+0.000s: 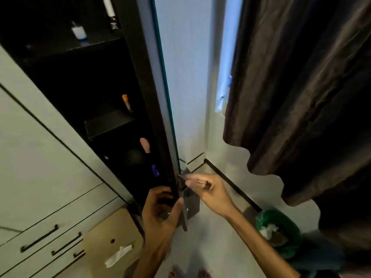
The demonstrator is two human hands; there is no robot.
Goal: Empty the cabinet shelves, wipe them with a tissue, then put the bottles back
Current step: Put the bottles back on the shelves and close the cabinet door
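The tall dark cabinet (138, 63) stands open, with its door (160, 81) seen edge-on. On its shelves are a white pump bottle (79, 33), a white tube (109, 11), an orange-capped bottle (126, 102), a pink bottle (145, 145) and a blue-labelled bottle (155, 170). My left hand (160, 211) wraps around the door's lower edge from the cabinet side. My right hand (206, 187) pinches a small dark fitting (181, 177) on the door's outer edge; what it is cannot be told. A crumpled white tissue (118, 255) lies on a cardboard box (112, 233) below.
White drawers with black handles (40, 237) fill the left. A dark curtain (301, 87) hangs at the right over a bright window strip (226, 67). A green-lined bin (279, 233) with waste stands on the pale floor at the right. My bare feet (188, 274) show at the bottom.
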